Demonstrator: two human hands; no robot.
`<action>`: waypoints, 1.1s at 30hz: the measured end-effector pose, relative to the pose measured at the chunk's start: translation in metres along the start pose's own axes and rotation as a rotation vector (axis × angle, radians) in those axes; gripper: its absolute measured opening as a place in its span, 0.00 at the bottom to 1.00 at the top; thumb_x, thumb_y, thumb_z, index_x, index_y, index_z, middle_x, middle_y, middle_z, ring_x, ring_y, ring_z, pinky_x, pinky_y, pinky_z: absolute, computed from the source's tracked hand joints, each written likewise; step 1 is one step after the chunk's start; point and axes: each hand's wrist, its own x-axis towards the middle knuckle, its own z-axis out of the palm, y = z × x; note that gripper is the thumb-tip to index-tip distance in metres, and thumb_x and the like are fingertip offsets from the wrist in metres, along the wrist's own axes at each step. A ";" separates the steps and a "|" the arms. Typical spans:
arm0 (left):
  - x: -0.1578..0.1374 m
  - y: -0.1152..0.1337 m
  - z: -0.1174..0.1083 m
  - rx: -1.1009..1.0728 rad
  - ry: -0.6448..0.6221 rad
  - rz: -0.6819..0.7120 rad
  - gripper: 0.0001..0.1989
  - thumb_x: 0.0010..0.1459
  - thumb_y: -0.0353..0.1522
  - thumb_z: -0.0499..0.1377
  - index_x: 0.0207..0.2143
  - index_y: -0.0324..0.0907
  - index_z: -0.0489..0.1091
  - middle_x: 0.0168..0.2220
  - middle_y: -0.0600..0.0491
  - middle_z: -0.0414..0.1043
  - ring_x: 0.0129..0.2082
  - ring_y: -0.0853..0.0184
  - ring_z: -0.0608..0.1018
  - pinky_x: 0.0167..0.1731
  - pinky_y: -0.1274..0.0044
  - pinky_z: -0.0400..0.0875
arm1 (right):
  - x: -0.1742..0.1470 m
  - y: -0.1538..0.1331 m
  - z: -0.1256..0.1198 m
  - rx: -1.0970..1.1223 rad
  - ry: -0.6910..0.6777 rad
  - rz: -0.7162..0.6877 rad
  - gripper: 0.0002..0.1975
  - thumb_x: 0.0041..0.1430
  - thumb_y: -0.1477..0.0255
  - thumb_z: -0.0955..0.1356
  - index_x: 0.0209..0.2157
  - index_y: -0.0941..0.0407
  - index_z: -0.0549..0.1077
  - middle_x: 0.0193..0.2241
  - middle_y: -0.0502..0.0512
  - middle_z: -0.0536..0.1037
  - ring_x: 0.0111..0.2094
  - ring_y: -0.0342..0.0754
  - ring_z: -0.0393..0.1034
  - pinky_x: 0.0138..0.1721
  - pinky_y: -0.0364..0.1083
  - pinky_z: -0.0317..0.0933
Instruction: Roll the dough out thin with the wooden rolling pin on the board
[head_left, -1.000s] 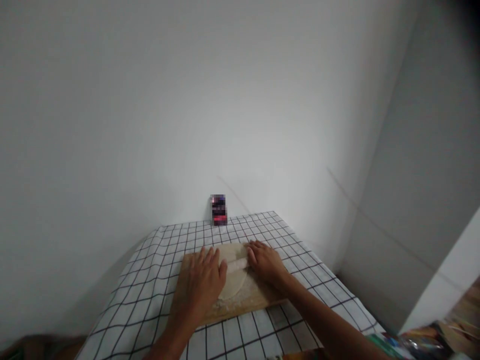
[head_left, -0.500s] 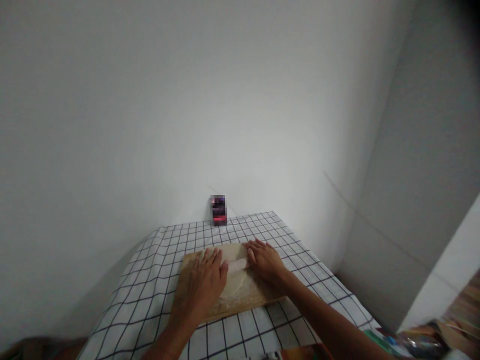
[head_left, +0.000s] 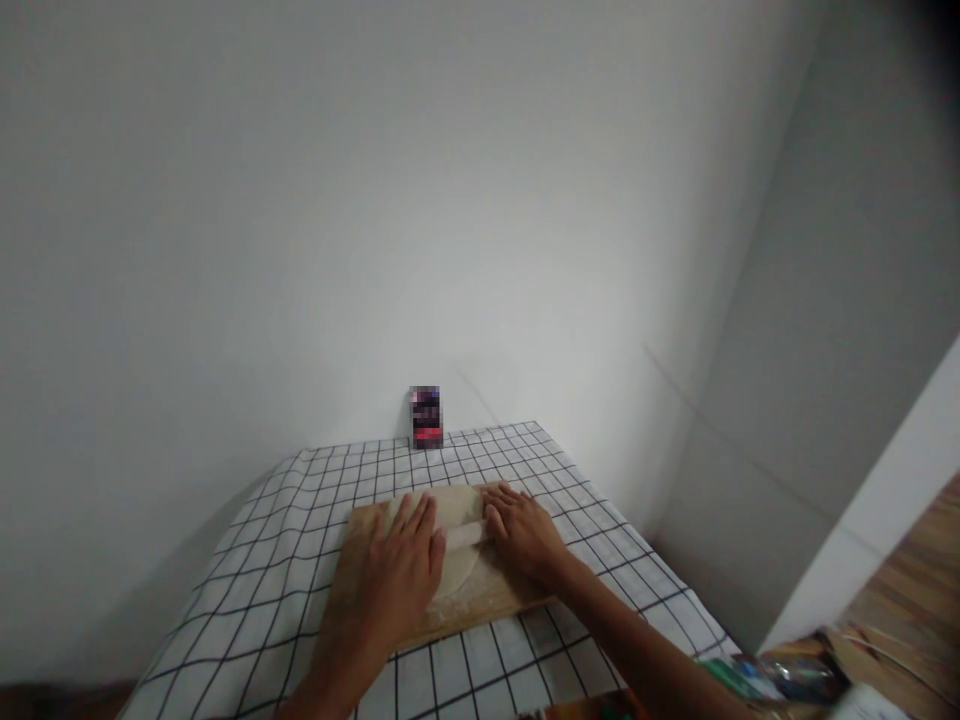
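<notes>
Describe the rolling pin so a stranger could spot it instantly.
Find the checked tablecloth, then the wooden board on it, with a sheet of dough. Across the dough, between the left hand and the right hand, runs the rolling pin. It is the pale, narrow, rounded bar, whereas dough and board are flat.

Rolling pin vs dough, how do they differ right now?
Shape: the rolling pin is a narrow rod; the dough is a thin, flat sheet with a rounded near edge.
Position: the pin lies across the dough; the dough lies on the wooden board.
Shared: both look pale, and the left hand and right hand partly hide each.
</notes>
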 end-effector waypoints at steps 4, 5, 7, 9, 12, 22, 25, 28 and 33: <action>-0.017 0.006 -0.002 -0.040 0.006 0.046 0.27 0.71 0.40 0.44 0.68 0.43 0.58 0.69 0.51 0.58 0.69 0.52 0.60 0.66 0.47 0.51 | -0.018 -0.004 -0.003 -0.004 -0.002 -0.002 0.26 0.73 0.65 0.52 0.62 0.56 0.70 0.64 0.55 0.68 0.68 0.52 0.56 0.68 0.54 0.48; -0.017 0.007 -0.002 -0.040 0.000 0.041 0.27 0.71 0.40 0.44 0.68 0.43 0.58 0.69 0.50 0.58 0.69 0.52 0.61 0.66 0.48 0.51 | -0.016 -0.004 -0.003 -0.007 -0.002 0.000 0.26 0.73 0.65 0.52 0.62 0.56 0.70 0.64 0.54 0.69 0.68 0.51 0.56 0.68 0.54 0.48; -0.010 0.006 -0.002 -0.032 -0.012 0.013 0.27 0.71 0.41 0.44 0.67 0.42 0.61 0.68 0.49 0.59 0.69 0.52 0.61 0.66 0.48 0.53 | -0.004 -0.003 -0.001 -0.020 -0.007 0.007 0.26 0.73 0.66 0.51 0.62 0.55 0.70 0.64 0.54 0.69 0.67 0.50 0.57 0.68 0.53 0.47; 0.004 0.001 -0.001 -0.011 -0.022 -0.025 0.26 0.71 0.41 0.44 0.65 0.42 0.64 0.68 0.48 0.60 0.69 0.51 0.61 0.65 0.48 0.54 | 0.016 -0.002 0.000 -0.042 -0.028 0.034 0.26 0.73 0.65 0.51 0.62 0.54 0.69 0.64 0.55 0.69 0.67 0.51 0.57 0.67 0.54 0.48; 0.029 -0.010 0.004 0.034 -0.043 -0.068 0.25 0.72 0.41 0.43 0.64 0.43 0.66 0.68 0.49 0.61 0.70 0.49 0.58 0.65 0.47 0.53 | 0.048 0.001 0.002 -0.055 -0.091 0.103 0.26 0.72 0.64 0.52 0.60 0.55 0.71 0.63 0.58 0.70 0.64 0.52 0.62 0.63 0.54 0.54; 0.030 -0.011 0.014 0.045 0.045 -0.089 0.24 0.71 0.38 0.44 0.61 0.42 0.70 0.65 0.47 0.66 0.69 0.48 0.60 0.65 0.49 0.52 | 0.045 -0.001 0.001 -0.084 -0.068 0.069 0.24 0.72 0.64 0.53 0.53 0.54 0.75 0.56 0.58 0.77 0.57 0.51 0.69 0.57 0.50 0.60; 0.016 -0.004 0.012 0.009 0.075 -0.065 0.23 0.71 0.37 0.44 0.61 0.44 0.70 0.66 0.49 0.64 0.69 0.49 0.61 0.65 0.51 0.55 | 0.027 -0.005 0.001 -0.075 -0.002 -0.009 0.24 0.73 0.67 0.53 0.55 0.56 0.74 0.59 0.57 0.74 0.62 0.49 0.64 0.63 0.49 0.54; 0.001 0.001 0.012 -0.010 0.122 -0.025 0.24 0.71 0.38 0.44 0.62 0.43 0.68 0.66 0.49 0.64 0.68 0.49 0.62 0.66 0.50 0.52 | 0.007 -0.007 0.001 -0.026 0.089 -0.067 0.24 0.74 0.67 0.53 0.54 0.56 0.76 0.59 0.54 0.75 0.63 0.48 0.62 0.66 0.49 0.52; -0.032 0.010 0.010 -0.034 0.195 0.081 0.26 0.69 0.36 0.46 0.66 0.41 0.62 0.67 0.48 0.62 0.68 0.53 0.64 0.68 0.49 0.47 | -0.028 -0.011 0.001 0.030 0.130 -0.026 0.23 0.73 0.65 0.55 0.57 0.55 0.75 0.61 0.53 0.73 0.67 0.53 0.58 0.68 0.53 0.52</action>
